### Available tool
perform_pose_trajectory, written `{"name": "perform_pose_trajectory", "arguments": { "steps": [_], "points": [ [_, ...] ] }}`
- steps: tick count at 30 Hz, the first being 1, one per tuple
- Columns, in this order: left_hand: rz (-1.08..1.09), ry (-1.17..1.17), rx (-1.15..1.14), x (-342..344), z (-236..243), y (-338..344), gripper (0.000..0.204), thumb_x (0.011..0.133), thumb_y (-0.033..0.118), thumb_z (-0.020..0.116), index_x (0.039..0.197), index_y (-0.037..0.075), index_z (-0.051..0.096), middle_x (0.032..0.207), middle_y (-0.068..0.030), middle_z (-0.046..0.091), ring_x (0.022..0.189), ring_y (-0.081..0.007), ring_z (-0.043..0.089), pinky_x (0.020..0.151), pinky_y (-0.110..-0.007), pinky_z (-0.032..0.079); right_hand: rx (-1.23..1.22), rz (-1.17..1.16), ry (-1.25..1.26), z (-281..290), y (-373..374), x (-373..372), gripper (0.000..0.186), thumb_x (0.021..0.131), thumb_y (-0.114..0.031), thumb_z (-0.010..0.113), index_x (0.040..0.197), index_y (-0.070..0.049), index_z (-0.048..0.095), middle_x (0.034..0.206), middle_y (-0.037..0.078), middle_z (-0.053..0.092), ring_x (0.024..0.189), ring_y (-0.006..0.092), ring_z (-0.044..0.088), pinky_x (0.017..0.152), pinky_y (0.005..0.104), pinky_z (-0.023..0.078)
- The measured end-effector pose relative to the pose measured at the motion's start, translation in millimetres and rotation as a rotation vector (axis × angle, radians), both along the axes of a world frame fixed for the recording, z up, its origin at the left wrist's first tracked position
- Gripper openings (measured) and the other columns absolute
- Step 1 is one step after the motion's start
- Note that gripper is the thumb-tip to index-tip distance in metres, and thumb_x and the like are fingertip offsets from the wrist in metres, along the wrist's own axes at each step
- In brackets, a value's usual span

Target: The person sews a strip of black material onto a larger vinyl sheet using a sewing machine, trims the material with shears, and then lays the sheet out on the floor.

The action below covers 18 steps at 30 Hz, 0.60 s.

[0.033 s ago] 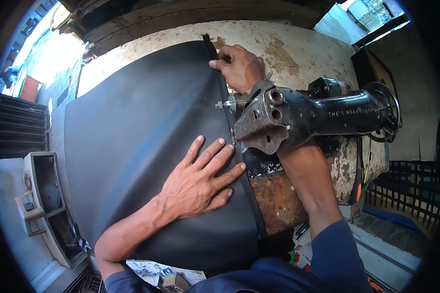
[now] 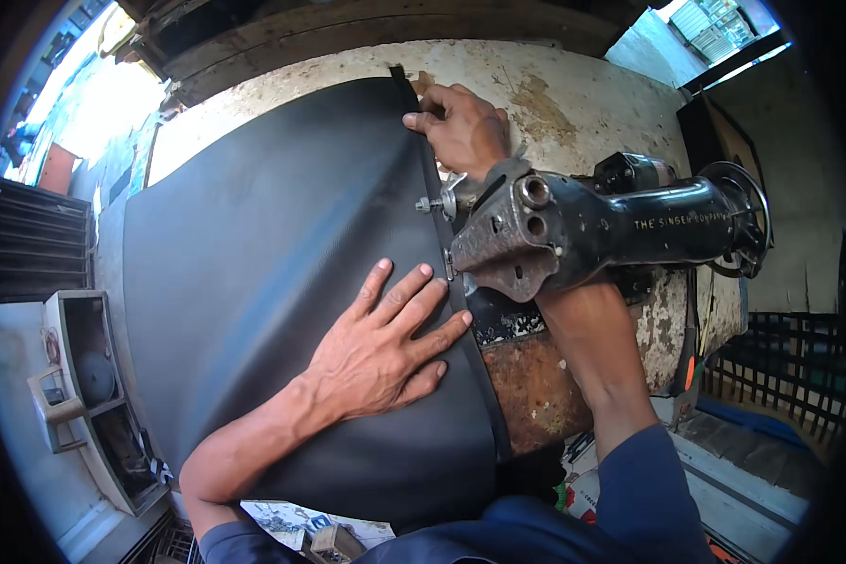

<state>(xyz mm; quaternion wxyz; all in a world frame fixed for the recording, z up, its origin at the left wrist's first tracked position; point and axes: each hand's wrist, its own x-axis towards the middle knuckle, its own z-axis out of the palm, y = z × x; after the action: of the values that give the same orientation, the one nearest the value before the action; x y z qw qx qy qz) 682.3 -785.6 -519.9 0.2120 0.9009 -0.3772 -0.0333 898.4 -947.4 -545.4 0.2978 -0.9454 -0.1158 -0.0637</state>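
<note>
- Clearly the sheet (image 2: 282, 254), a large dark piece of leather-like material, is limp and pliable: it drapes over the surface (image 2: 573, 94), bulges in a soft ridge down the middle and hangs off the near edge toward the person's lap.
- Judging by how flat it lies under its own weight, it looks fairly heavy for cloth, with a smooth, faintly shiny face that could slide under a palm.
- The left hand (image 2: 385, 352) lies open, fingers spread, palm pressed flat on the sheet just left of the machine (image 2: 583, 235); this broad flat press seems the right hold for so floppy a piece.
- The right hand (image 2: 456, 127) is closed in a pinch on the sheet's far right edge, beyond the machine head, with its forearm passing under the machine's arm.
- The seam edge runs between the two hands, right beside the needle area (image 2: 446, 202); fingers near it have little spare room.
- Room to the right is tight: the machine body and its handwheel (image 2: 743, 221) fill that side.
- To the left the sheet covers nearly all the surface and reaches its rim, so there is scant bare space there; a shelf unit (image 2: 75, 376) stands below on that side.
- The far end of the worn, rust-stained surface is bare, giving room for the sheet to feed away.
</note>
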Motion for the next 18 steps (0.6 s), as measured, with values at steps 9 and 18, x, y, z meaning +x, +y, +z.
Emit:
{"name": "perform_pose_trajectory", "arguments": {
  "steps": [9,18],
  "points": [
    [0.008,-0.011,-0.037,30,-7,10,0.053,0.09,0.038,0.069,0.141,0.025,0.063,0.139,-0.019,0.051,0.144,-0.0387,0.042,0.124,-0.062,0.024,-0.011,0.0,0.004,-6,15,32,0.034,0.085,-0.047,0.079,0.094,-0.014,0.075,0.09,0.004,0.074,0.088,0.0239,0.07,0.085,0.039,0.05],
    [-0.02,-0.044,-0.079,42,-13,21,0.04,0.089,0.035,0.069,0.127,0.026,0.071,0.136,-0.0159,0.051,0.139,-0.0351,0.045,0.124,-0.065,0.022,0.068,0.0,0.058,-12,29,58,0.03,0.082,-0.045,0.082,0.09,-0.016,0.077,0.08,0.005,0.075,0.087,0.027,0.072,0.098,0.0554,0.039]
  ]
}}
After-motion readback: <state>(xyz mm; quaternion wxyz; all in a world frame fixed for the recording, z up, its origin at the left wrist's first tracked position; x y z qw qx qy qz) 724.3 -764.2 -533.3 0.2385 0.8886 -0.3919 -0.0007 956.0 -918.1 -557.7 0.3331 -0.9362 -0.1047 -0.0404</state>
